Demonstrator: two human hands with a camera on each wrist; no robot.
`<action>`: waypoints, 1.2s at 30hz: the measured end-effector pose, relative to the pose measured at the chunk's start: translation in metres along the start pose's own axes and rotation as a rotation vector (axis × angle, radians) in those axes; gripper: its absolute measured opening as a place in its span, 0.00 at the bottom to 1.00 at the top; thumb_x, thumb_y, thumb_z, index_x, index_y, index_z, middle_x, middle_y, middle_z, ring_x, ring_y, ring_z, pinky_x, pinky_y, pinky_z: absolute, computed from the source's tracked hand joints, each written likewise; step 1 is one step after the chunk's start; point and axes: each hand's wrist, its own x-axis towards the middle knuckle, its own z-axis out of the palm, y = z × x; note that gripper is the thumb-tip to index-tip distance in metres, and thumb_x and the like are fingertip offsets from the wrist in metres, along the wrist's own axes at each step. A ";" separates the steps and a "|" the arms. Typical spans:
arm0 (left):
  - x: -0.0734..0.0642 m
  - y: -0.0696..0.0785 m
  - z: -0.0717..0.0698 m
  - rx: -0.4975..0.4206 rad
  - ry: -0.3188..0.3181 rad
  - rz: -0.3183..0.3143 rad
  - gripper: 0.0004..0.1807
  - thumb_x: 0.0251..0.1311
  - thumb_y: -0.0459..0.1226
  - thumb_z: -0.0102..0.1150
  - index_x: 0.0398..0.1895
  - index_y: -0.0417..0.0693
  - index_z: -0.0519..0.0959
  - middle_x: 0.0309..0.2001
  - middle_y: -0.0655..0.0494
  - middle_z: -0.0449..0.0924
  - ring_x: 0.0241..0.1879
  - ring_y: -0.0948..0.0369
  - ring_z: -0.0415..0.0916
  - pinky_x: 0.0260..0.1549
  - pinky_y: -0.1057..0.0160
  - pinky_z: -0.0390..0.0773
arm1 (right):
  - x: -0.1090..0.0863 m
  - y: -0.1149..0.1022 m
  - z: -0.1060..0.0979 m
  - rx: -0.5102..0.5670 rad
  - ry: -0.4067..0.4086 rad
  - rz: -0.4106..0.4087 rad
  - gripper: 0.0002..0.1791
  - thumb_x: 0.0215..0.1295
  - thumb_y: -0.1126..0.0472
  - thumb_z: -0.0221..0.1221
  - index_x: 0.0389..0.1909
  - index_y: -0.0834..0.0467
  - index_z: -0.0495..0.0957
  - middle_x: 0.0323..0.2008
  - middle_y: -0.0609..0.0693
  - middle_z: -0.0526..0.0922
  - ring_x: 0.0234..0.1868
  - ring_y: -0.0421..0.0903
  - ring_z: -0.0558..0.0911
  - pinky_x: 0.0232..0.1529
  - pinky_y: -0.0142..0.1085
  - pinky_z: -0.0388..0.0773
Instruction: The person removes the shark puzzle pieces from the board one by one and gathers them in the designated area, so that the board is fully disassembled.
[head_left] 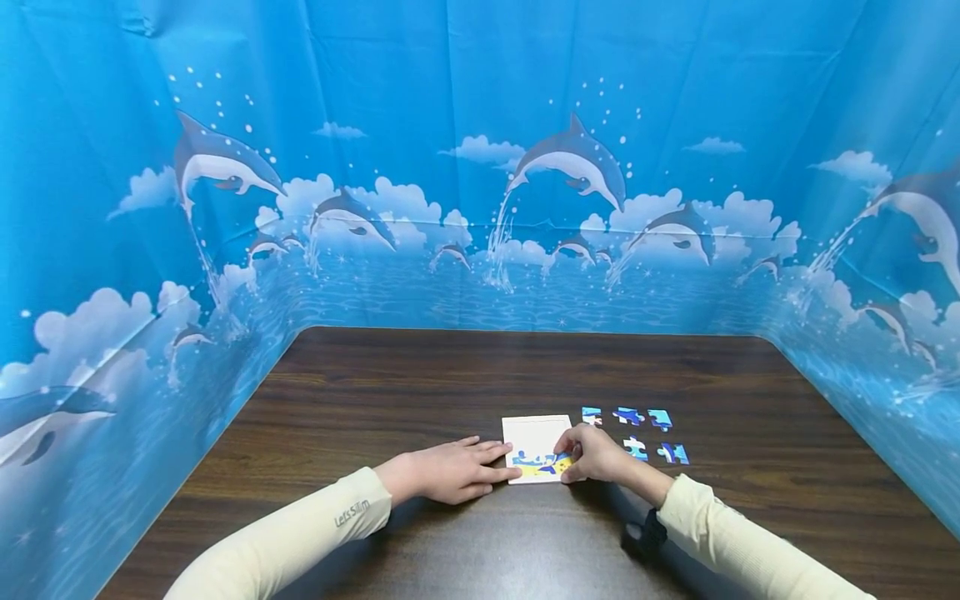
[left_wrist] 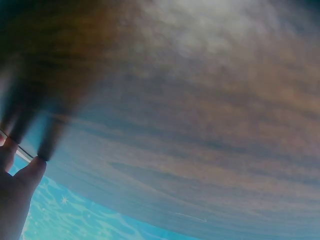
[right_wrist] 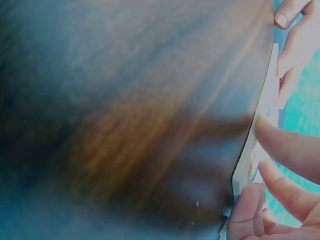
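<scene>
A white square puzzle board (head_left: 536,429) lies on the table, its lower part filled with yellow and blue puzzle pieces. My left hand (head_left: 461,472) rests flat at the board's left edge, fingers straight, fingertips right at the rim. At the lower right corner my right hand (head_left: 596,457) has thumb and fingers curled round a yellow and blue puzzle piece (head_left: 564,461), partly hidden by the fingers. The right wrist view has the right thumb (right_wrist: 285,145) and fingers along the board's edge (right_wrist: 245,167). In the left wrist view, left fingertips (left_wrist: 35,167) touch the board's side.
Several loose puzzle pieces lie right of the board, among them a blue one (head_left: 660,418) at the back and another (head_left: 672,453) nearer. The dark wooden table (head_left: 360,392) is bounded by a blue dolphin curtain (head_left: 420,275).
</scene>
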 end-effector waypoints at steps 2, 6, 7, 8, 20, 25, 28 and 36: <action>0.001 0.000 -0.001 0.000 0.000 -0.007 0.27 0.73 0.45 0.37 0.73 0.67 0.51 0.74 0.49 0.49 0.73 0.57 0.52 0.68 0.50 0.59 | 0.001 0.000 -0.002 -0.009 -0.007 -0.001 0.18 0.37 0.74 0.71 0.33 0.64 0.79 0.30 0.52 0.75 0.29 0.43 0.71 0.30 0.31 0.68; 0.002 -0.001 -0.005 -0.007 -0.008 -0.023 0.27 0.73 0.45 0.37 0.73 0.67 0.51 0.74 0.50 0.49 0.73 0.58 0.52 0.68 0.50 0.58 | 0.004 -0.005 -0.006 -0.038 -0.017 0.041 0.21 0.38 0.73 0.72 0.37 0.65 0.78 0.32 0.53 0.76 0.32 0.44 0.73 0.34 0.34 0.72; 0.002 -0.001 -0.006 -0.006 -0.010 -0.026 0.27 0.73 0.45 0.37 0.73 0.67 0.51 0.74 0.50 0.49 0.73 0.58 0.52 0.68 0.50 0.58 | 0.004 -0.006 -0.007 -0.040 -0.019 0.053 0.22 0.38 0.73 0.72 0.37 0.65 0.77 0.33 0.53 0.76 0.32 0.44 0.73 0.35 0.35 0.73; 0.003 -0.001 -0.007 -0.009 -0.013 -0.026 0.27 0.73 0.45 0.37 0.73 0.67 0.51 0.74 0.50 0.49 0.73 0.58 0.51 0.68 0.50 0.58 | 0.005 -0.007 -0.008 -0.042 -0.020 0.063 0.22 0.37 0.73 0.72 0.38 0.65 0.77 0.33 0.53 0.76 0.33 0.44 0.74 0.36 0.36 0.74; 0.003 0.001 -0.010 -0.015 -0.011 -0.005 0.27 0.73 0.45 0.36 0.74 0.64 0.51 0.74 0.49 0.48 0.73 0.56 0.51 0.68 0.50 0.58 | 0.009 -0.004 -0.011 -0.049 -0.043 0.052 0.20 0.36 0.73 0.73 0.33 0.64 0.78 0.31 0.52 0.77 0.31 0.43 0.73 0.34 0.33 0.72; 0.005 0.004 -0.009 -0.004 0.009 0.011 0.28 0.73 0.47 0.35 0.74 0.62 0.50 0.75 0.49 0.47 0.74 0.57 0.47 0.70 0.50 0.55 | 0.008 -0.001 -0.012 -0.060 -0.045 0.022 0.19 0.35 0.73 0.73 0.32 0.64 0.77 0.30 0.53 0.76 0.30 0.44 0.72 0.32 0.33 0.70; 0.008 0.006 -0.008 0.011 0.029 0.032 0.28 0.73 0.49 0.34 0.74 0.61 0.49 0.75 0.49 0.47 0.74 0.56 0.48 0.70 0.50 0.54 | 0.008 0.000 -0.013 -0.055 -0.044 0.007 0.19 0.36 0.72 0.73 0.32 0.65 0.77 0.30 0.53 0.75 0.30 0.43 0.72 0.31 0.32 0.69; 0.018 0.013 -0.007 0.040 0.025 0.038 0.30 0.72 0.53 0.33 0.74 0.61 0.49 0.75 0.49 0.47 0.74 0.55 0.48 0.70 0.50 0.52 | 0.007 0.002 -0.010 -0.059 -0.050 0.011 0.22 0.35 0.72 0.73 0.35 0.66 0.76 0.31 0.53 0.78 0.33 0.43 0.75 0.36 0.35 0.75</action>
